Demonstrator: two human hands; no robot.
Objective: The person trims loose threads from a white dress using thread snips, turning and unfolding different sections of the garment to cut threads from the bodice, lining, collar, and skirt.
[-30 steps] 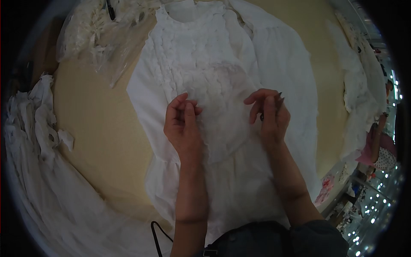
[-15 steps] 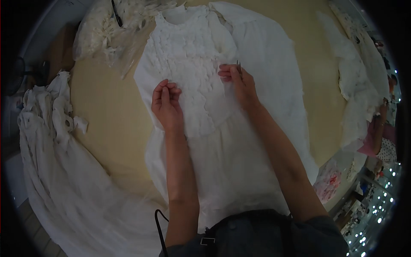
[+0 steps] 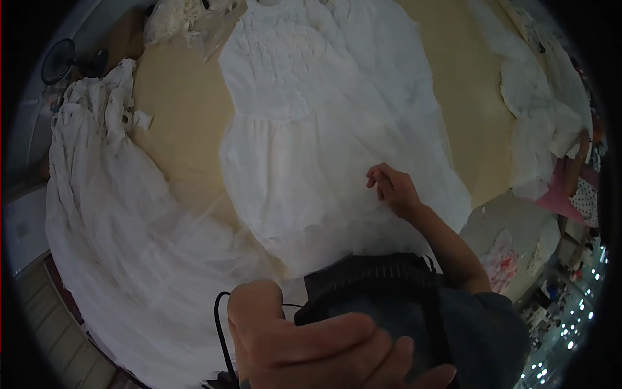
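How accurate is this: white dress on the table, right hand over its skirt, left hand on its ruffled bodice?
Left hand is wrong: the head view shows it at the frame's bottom, away from the ruffled bodice. White dress on the table and right hand over its skirt stand.

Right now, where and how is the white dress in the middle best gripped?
Likely the white dress by its left edge at the waist, from the left: laid out, it nips in there against the yellowish tabletop, so the outline is clear. Its right side blends into more white fabric.
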